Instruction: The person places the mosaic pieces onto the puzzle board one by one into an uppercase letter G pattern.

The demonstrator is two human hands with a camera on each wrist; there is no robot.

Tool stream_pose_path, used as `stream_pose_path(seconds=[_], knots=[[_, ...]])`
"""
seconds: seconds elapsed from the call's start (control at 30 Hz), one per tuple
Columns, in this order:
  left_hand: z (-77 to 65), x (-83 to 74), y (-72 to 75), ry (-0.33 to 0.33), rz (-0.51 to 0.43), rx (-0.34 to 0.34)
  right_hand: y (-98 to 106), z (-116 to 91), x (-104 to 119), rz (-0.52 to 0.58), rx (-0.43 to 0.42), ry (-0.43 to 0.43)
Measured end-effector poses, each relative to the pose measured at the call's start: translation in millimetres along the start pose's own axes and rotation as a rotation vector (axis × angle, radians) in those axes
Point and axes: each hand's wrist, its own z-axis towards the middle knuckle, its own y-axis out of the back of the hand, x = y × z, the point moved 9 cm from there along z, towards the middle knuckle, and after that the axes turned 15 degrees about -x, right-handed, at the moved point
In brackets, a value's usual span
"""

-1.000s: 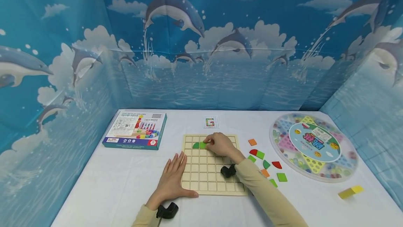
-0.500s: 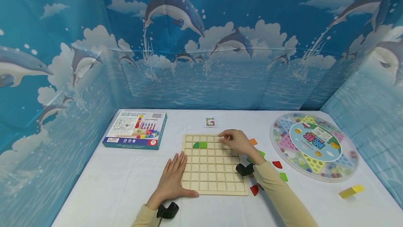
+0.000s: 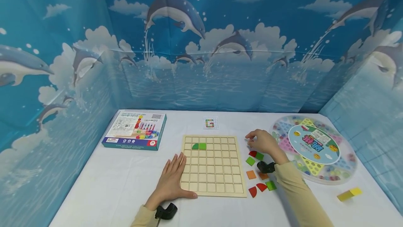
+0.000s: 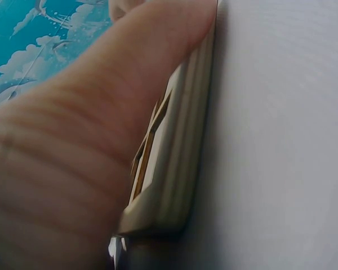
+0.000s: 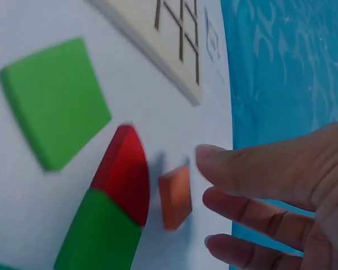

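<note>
My left hand (image 3: 171, 178) rests flat with fingers spread along the left edge of a wooden grid board (image 3: 217, 178), its thumb at the front edge. The left wrist view shows the board's side (image 4: 177, 169) close beside the thumb. Two pieces lie side by side in the grid: a dark green quarter-circle (image 3: 195, 146) and a light green square (image 3: 203, 146). My right hand (image 3: 264, 141) is past the board's right edge, thumb and fingers apart with nothing between them. In the right wrist view its fingertips are close to an orange square tile (image 5: 176, 197), which the hand hides in the head view.
Several loose tiles lie right of the board, among them a green square (image 3: 250, 161), an orange square (image 3: 251, 174) and a red quarter-circle (image 3: 253, 191). A pattern card (image 3: 210, 123) lies behind the board. A boxed toy (image 3: 135, 129), a round marble game (image 3: 315, 146) and a yellow block (image 3: 349, 194) stand around.
My right hand has let go of the light green square on the grid and moved right, off the board, to the loose tiles. My left hand has stayed in place.
</note>
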Motion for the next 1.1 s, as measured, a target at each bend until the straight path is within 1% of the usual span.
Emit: stream_pose_path(seconds=[0.1, 0.17, 0.27, 0.4, 0.6, 0.87, 1.1], knots=[[-0.1, -0.7, 0.3, 0.0, -0.004, 0.002, -2, -1, -7, -0.082, 0.024, 0.027], [-0.1, -0.7, 0.2, 0.001, -0.006, 0.0, -4, -2, -10, -0.107, 0.033, 0.036], [-1.0, 0.1, 1.0, 0.0, -0.005, -0.008, -6, -3, -12, -0.11, 0.032, 0.045], [-2.1, -0.2, 1.6, -0.008, -0.004, -0.01, -6, -3, -14, -0.099, 0.012, 0.027], [1.3, -2.9, -0.7, -0.02, -0.01, -0.009, -2, -1, -17, -0.116, -0.011, -0.004], [2.0, -2.0, -2.5, -0.009, -0.002, 0.001, -6, -3, -16, -0.038, 0.004, -0.031], [0.3, -0.3, -1.5, -0.005, 0.004, 0.002, -9, -3, -14, 0.053, -0.027, -0.025]])
